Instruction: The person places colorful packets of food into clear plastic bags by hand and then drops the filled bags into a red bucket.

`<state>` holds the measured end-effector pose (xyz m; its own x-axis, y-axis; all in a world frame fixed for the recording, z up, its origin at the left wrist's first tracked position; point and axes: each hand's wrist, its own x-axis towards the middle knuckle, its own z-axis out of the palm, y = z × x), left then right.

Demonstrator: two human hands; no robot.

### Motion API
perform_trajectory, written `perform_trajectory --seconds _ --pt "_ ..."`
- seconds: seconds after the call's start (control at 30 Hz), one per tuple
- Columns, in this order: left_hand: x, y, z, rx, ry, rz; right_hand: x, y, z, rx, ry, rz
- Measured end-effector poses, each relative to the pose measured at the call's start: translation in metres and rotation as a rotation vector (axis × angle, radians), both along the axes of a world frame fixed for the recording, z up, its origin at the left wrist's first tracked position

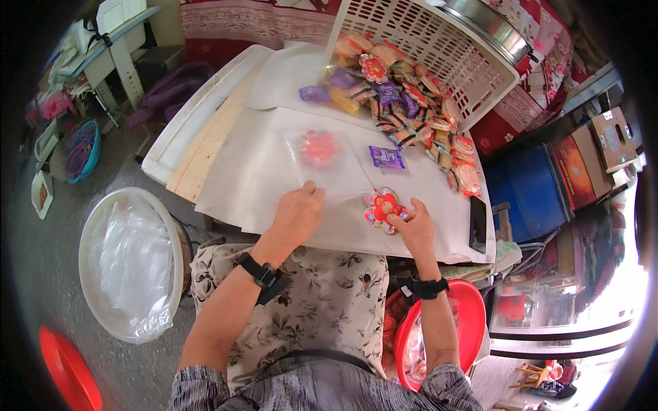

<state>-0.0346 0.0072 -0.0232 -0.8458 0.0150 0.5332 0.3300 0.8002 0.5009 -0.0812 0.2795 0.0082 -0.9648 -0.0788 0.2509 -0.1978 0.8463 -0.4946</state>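
Observation:
On the white-covered table, my left hand (300, 214) is closed on the near edge of a clear plastic bag (346, 175). A red flower-shaped piece (319, 148) shows hazily through the plastic. My right hand (416, 229) pinches another red flower-shaped card (384, 209) with colourful petals, thumb on top, to the right of the bag. Beyond that card, a small purple packet (386, 157) lies flat. A heap of small wrapped snack packets (404, 123) spreads across the far right of the table, with one more flower-shaped card (373, 68) on it.
A white perforated basket (473, 65) lies tipped behind the heap. A dark phone-like slab (478, 225) rests at the table's right edge. Left of my knees, a round tub (88, 274) holds clear bags; a red basin (473, 322) stands by my right forearm. A blue barrel (524, 195) is at right.

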Motion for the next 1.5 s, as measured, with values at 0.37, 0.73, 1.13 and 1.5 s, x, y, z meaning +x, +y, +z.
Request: perform_trajectory --seconds 0.37,0.73,1.13,1.5 --pt "0.000 0.004 0.001 0.050 -0.012 0.024 0.002 -0.007 0.003 -0.288 -0.112 0.045" --pt "-0.001 0.003 -0.001 0.116 0.027 0.102 -0.001 -0.048 0.005 0.176 0.070 0.341" --pt "-0.001 0.004 -0.004 0.108 0.037 0.069 0.013 -0.029 0.032 -0.630 -0.680 0.279" --pt "0.001 0.007 0.000 0.091 0.009 0.012 0.020 -0.033 0.030 -0.860 -0.727 0.230"
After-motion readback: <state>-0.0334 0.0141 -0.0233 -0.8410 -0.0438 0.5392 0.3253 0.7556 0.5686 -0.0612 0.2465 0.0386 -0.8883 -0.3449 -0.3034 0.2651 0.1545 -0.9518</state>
